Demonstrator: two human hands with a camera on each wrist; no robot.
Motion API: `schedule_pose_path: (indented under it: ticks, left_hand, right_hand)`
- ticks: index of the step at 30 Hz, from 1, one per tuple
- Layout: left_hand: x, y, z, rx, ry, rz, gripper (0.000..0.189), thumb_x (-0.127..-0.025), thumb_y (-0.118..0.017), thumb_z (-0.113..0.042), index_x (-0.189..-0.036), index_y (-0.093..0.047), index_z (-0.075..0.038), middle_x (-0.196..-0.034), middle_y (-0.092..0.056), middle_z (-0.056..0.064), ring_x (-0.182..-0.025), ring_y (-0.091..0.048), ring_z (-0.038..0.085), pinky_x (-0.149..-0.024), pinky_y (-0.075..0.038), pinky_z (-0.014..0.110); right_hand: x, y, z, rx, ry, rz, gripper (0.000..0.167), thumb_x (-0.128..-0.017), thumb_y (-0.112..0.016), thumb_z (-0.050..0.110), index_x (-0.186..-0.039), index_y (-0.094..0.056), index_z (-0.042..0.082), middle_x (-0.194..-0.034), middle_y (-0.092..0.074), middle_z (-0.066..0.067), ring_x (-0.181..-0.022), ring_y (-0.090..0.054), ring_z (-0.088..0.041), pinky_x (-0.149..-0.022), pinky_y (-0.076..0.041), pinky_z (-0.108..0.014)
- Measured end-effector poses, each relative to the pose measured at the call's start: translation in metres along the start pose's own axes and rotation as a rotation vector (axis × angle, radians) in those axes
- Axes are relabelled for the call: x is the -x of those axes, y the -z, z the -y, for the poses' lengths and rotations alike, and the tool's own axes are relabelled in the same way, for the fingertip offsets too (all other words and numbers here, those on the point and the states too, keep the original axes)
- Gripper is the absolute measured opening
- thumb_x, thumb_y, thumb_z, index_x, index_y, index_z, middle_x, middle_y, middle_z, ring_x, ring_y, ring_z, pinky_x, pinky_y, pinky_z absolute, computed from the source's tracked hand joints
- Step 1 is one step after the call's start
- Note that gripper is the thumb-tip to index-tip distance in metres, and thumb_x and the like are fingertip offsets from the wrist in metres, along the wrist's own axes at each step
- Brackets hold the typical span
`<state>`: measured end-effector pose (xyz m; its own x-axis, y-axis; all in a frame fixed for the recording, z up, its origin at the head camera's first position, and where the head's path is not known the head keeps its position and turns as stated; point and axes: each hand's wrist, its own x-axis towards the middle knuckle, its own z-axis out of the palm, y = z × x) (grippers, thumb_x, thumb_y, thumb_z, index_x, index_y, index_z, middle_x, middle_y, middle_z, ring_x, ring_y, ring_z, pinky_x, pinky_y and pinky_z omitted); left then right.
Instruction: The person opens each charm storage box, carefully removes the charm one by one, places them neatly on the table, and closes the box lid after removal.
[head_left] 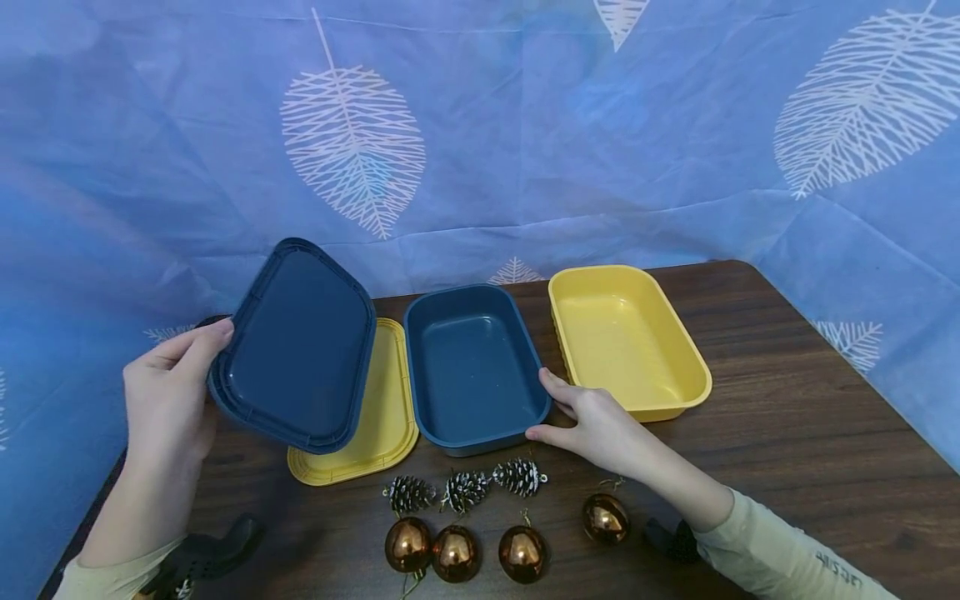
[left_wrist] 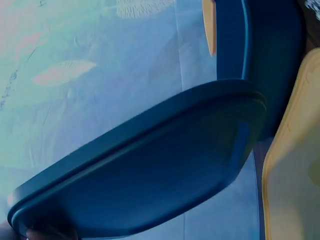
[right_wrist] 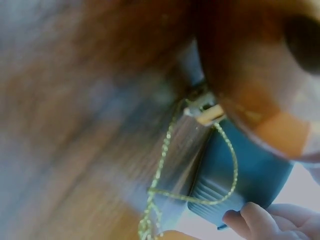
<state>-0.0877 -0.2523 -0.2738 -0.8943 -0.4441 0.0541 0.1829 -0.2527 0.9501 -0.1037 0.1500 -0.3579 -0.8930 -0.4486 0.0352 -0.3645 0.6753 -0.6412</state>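
Note:
My left hand [head_left: 168,387] grips the left edge of a dark blue lid [head_left: 300,346], raised and tilted above the table. Under it lies a yellow lid [head_left: 387,408], partly hidden. A blue rectangular container [head_left: 472,375] stands upright beside that, with nothing inside. At its near right corner, my right hand [head_left: 596,425] holds the rim and side between thumb and fingers. The left wrist view shows the blue lid [left_wrist: 145,165] slanting across. In the right wrist view, curled fingers [right_wrist: 257,220] touch the blue container [right_wrist: 245,170].
A yellow container [head_left: 626,333] stands to the right on the dark wooden table [head_left: 810,433]. In front lie several pine cones [head_left: 465,490] and several shiny copper baubles [head_left: 522,553]. One bauble [head_left: 605,518] lies beneath my right forearm. A blue leaf-patterned cloth [head_left: 480,125] hangs behind.

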Motion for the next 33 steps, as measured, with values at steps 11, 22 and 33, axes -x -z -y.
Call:
schedule_pose_path:
  ticks: [11,22,33]
  left_hand:
    - [0.008,-0.045,0.004,-0.105,-0.023,0.081,0.022,-0.087,-0.071,-0.017,-0.104,-0.074,-0.004,-0.106,-0.061,0.007,-0.064,-0.065,0.014,-0.055,-0.055,0.026]
    - [0.022,-0.088,0.009,-0.602,-0.325,0.159,0.027,-0.090,-0.067,-0.024,-0.106,-0.073,-0.003,-0.090,-0.067,0.003,-0.081,-0.058,0.015,-0.063,-0.045,0.025]
    - [0.033,-0.123,0.019,-0.712,-0.408,0.289,0.024,-0.086,-0.071,-0.021,-0.102,-0.074,-0.003,-0.074,-0.065,0.006,-0.066,-0.058,0.016,-0.058,-0.044,0.029]
  right_hand:
    - [0.001,0.000,-0.001,0.011,-0.001,-0.008,0.081,-0.085,-0.072,0.036,-0.144,-0.034,-0.006,-0.145,-0.035,-0.022,-0.124,-0.046,-0.030,-0.090,-0.048,-0.043]
    - [0.001,0.000,-0.002,0.006,0.015,-0.009,0.083,-0.085,-0.071,0.040,-0.144,-0.034,-0.006,-0.146,-0.034,-0.022,-0.122,-0.048,-0.029,-0.090,-0.047,-0.044]
    - [0.000,0.000,0.000,-0.012,0.025,-0.005,0.083,-0.085,-0.072,0.038,-0.143,-0.034,-0.007,-0.146,-0.033,-0.023,-0.122,-0.049,-0.028,-0.091,-0.046,-0.043]
